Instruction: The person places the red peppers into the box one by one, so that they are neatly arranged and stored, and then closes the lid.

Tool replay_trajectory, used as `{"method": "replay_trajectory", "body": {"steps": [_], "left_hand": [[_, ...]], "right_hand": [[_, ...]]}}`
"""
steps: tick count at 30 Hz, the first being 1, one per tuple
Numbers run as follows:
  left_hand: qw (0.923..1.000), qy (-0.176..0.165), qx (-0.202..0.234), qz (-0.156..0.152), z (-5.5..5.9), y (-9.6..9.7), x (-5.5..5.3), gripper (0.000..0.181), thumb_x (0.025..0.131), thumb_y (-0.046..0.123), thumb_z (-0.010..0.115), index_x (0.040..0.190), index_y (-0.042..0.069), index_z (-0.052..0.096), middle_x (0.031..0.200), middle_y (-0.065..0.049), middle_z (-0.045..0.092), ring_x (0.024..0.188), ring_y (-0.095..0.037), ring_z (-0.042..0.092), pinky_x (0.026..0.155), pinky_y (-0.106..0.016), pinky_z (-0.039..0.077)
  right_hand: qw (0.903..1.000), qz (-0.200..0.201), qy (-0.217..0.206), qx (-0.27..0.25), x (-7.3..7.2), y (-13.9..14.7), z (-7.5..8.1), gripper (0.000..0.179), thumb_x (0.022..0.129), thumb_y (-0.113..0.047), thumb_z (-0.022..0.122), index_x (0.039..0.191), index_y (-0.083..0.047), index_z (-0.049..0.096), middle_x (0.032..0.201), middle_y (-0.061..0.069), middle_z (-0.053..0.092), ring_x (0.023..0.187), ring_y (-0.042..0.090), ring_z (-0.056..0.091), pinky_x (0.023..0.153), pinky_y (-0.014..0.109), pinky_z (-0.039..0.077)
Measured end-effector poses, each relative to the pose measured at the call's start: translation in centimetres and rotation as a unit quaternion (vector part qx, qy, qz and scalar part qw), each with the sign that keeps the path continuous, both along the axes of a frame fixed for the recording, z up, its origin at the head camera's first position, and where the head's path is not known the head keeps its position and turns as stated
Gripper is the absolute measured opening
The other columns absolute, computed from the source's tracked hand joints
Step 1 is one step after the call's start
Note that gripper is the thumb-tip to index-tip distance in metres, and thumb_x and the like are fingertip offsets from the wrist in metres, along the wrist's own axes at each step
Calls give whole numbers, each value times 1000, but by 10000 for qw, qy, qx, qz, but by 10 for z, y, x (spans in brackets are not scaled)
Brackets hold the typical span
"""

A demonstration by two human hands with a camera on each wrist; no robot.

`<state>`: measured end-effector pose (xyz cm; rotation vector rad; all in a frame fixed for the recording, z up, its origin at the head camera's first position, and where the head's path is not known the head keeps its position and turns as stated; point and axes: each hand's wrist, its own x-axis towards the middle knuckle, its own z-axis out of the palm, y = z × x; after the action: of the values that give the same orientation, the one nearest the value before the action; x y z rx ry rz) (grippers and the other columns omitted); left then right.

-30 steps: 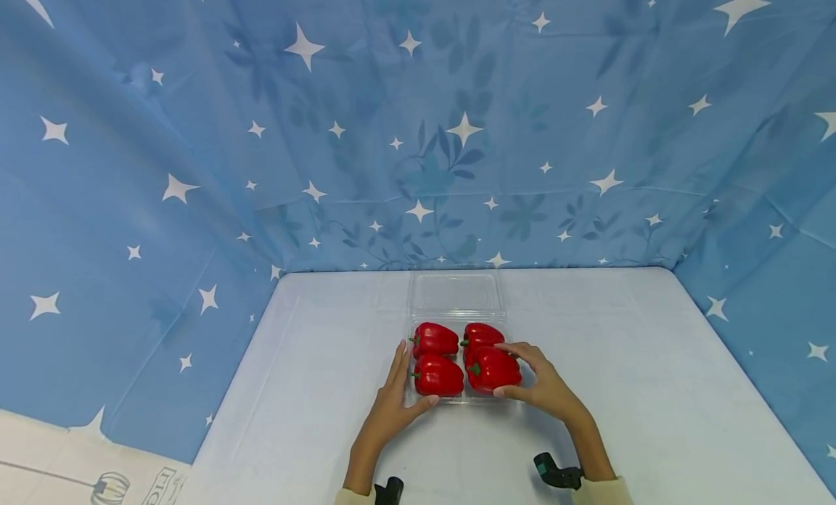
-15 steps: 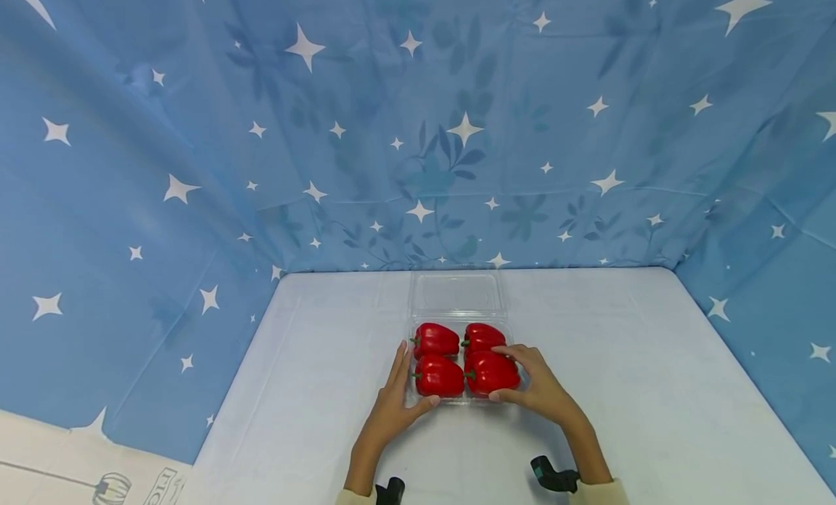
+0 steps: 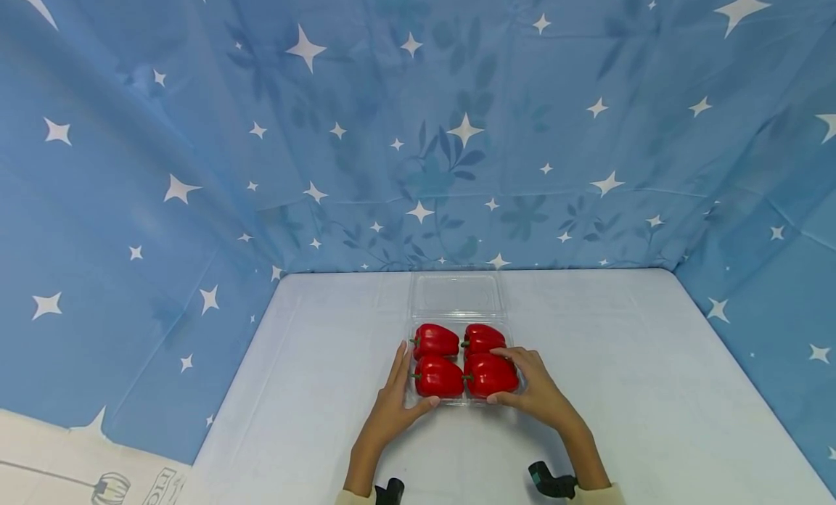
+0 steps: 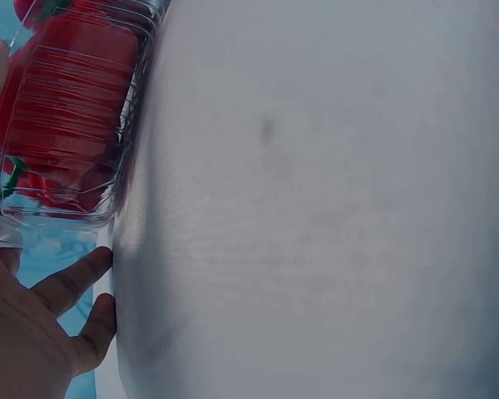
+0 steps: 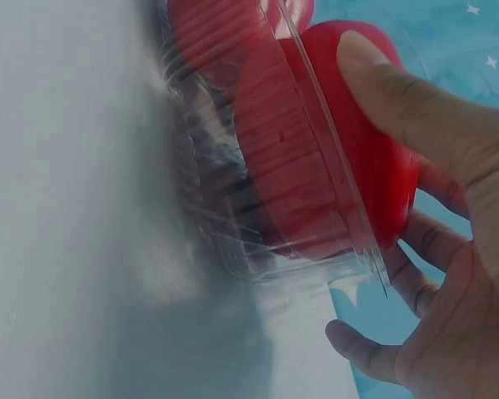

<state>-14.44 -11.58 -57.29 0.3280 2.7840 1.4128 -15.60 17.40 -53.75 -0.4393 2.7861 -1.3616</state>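
Note:
A clear plastic clamshell container (image 3: 459, 401) stands on the table, its lid (image 3: 457, 294) laid back behind it. Several red bell peppers with green stems fill it in two rows. My right hand (image 3: 538, 392) grips the front right bell pepper (image 3: 490, 375), thumb at its near side and fingers at its far side. In the right wrist view this pepper (image 5: 374, 158) sits partly below the container's rim. My left hand (image 3: 390, 411) rests along the container's left side, fingers straight and thumb at the front edge, next to the front left bell pepper (image 3: 439, 376).
A white cloth-covered table (image 3: 614, 360) extends around the container. Blue curtains with white stars (image 3: 431, 164) hang behind and on both sides. Two more bell peppers, left (image 3: 436, 341) and right (image 3: 484, 337), lie in the back row. A black camera mount (image 3: 552, 482) is on the right wrist.
My right hand has lowered the front right bell pepper and shifted it slightly left, into the container beside the front left one. The left hand has stayed in place.

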Motion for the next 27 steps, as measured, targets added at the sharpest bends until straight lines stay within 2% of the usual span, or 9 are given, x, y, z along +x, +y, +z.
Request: {"method": "replay_trajectory", "body": {"steps": [8, 17, 23, 27], "left_hand": [[10000, 58, 25, -20, -2, -1, 0, 100, 82, 57, 69, 158, 17, 16, 166, 4, 7, 147, -40, 24, 99, -81, 25], [10000, 49, 67, -46, -2, 0, -1, 101, 82, 57, 69, 158, 17, 16, 166, 6, 6, 147, -40, 23, 100, -79, 27], [10000, 74, 30, -61, -2, 0, -1, 101, 82, 57, 69, 158, 16, 16, 166, 4, 6, 147, -39, 23, 101, -77, 28], [10000, 45, -27, -55, -3, -1, -2, 101, 82, 59, 68, 158, 17, 15, 166, 5, 6, 147, -39, 22, 100, -79, 27]], "right_hand": [[9999, 34, -59, 130, 2, -4, 1, 78, 68, -36, 88, 135, -15, 53, 130, 9, 56, 116, 24, 44, 84, 43, 59], [9999, 80, -27, 100, 2, -4, 3, 76, 72, -38, 85, 136, -13, 53, 131, 12, 55, 120, 29, 45, 85, 46, 59], [9997, -218, 127, -76, 1, -5, 3, 58, 81, -35, 78, 131, -14, 58, 128, 14, 59, 119, 33, 52, 87, 53, 56], [9992, -374, 30, -169, 1, -8, 4, 57, 79, -33, 80, 129, -14, 60, 127, 14, 60, 118, 34, 53, 87, 52, 57]]}}
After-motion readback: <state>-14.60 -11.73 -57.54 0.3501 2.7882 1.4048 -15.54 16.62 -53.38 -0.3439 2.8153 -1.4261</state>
